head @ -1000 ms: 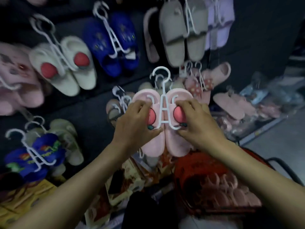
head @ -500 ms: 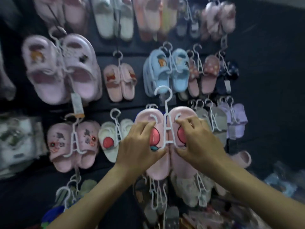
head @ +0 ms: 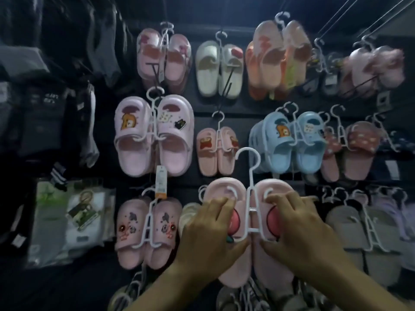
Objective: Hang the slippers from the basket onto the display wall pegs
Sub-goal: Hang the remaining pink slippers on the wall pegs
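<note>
Pink slippers [head: 238, 261] on white hanger [head: 251, 198], gripped by left hand [head: 210, 239], right hand [head: 298, 230]

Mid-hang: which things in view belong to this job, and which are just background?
Job:
pink slipper pair on its white hanger
left hand and right hand, both gripping the pair
display wall

Background:
blue slippers, already hung
pale pink bear clogs, already hung
price tag
plastic packets at left
</note>
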A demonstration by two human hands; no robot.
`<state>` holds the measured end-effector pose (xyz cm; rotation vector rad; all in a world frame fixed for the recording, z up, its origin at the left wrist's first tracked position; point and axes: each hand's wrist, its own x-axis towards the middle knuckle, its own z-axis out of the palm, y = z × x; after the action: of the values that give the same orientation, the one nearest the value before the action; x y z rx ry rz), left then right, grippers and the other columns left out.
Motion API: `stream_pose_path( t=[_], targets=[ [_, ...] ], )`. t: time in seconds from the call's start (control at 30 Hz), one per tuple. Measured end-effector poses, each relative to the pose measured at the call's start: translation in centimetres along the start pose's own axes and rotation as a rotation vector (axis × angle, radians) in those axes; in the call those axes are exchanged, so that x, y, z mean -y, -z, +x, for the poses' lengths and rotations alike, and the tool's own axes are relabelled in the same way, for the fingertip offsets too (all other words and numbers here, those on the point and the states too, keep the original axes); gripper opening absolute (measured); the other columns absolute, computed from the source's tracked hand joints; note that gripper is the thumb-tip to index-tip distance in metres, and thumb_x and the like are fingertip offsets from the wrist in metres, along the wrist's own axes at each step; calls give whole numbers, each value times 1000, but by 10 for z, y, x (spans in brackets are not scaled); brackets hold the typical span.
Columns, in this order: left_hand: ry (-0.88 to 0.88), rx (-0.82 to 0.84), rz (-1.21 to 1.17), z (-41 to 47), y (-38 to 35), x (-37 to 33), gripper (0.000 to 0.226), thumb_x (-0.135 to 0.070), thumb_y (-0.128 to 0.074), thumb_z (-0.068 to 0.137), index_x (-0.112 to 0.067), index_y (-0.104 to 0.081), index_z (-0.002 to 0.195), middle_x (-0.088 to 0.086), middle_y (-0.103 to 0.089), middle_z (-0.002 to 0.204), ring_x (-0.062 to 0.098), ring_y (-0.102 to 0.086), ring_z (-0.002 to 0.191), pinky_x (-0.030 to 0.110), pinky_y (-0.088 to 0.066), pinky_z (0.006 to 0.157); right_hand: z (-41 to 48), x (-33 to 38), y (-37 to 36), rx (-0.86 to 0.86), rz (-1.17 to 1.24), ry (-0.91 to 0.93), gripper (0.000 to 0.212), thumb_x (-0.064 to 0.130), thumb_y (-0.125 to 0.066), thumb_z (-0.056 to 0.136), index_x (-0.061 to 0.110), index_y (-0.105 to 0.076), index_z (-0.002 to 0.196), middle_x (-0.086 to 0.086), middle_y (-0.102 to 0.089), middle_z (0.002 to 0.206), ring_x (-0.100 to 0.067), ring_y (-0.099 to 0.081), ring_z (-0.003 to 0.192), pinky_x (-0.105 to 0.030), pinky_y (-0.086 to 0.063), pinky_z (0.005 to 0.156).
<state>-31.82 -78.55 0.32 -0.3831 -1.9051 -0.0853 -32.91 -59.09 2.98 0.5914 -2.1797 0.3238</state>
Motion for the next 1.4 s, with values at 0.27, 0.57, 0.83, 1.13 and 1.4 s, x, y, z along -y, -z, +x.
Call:
stream_pose_path(
  t=[0.27,0.57,0.83,1.13,1.4],
  targets=[
    [56,170,-42,-74,-53,24,75,-56,-70,53,-24,-54,119,-6,-58,108,18,-62,95,25,-56,68,-26,-2,-87,316,148,11,81,58,-59,74,40,-11,137,20,-13,144,-11,-19,133,-26,-43,88],
    [126,293,45,-86,-56,64,67,-59,-64,65,-23,-55,120,-3,-56,109,17,-54,95,25,-51,63,-5,18,-136,317,189,67,79,52,-66,75,35,-22,137,15,-26,139,-13,-28,125,-22,-36,72],
    [148,342,93,-60,-61,93,70,-57,-67,68,-19,-51,125,0,-54,114,20,-56,100,32,-56,65,29,21,-155,225,210,88,85,51,-71,71,30,-26,139,10,-34,135,-16,-31,122,-28,-47,79],
    [228,471,109,-63,-106,120,99,-55,-77,64,-16,-38,145,0,-52,132,23,-53,116,31,-53,74,48,13,-190,334,205,76,90,42,-72,76,23,-20,146,2,-30,141,-23,-28,129,-36,-48,88],
    [293,549,135,-55,-143,125,101,-45,-73,78,-23,-11,154,2,-29,152,20,-30,137,29,-30,109,62,12,-237,326,182,11,87,28,-66,85,24,-8,150,0,-21,147,-25,-24,133,-40,-48,95]
  ],
)
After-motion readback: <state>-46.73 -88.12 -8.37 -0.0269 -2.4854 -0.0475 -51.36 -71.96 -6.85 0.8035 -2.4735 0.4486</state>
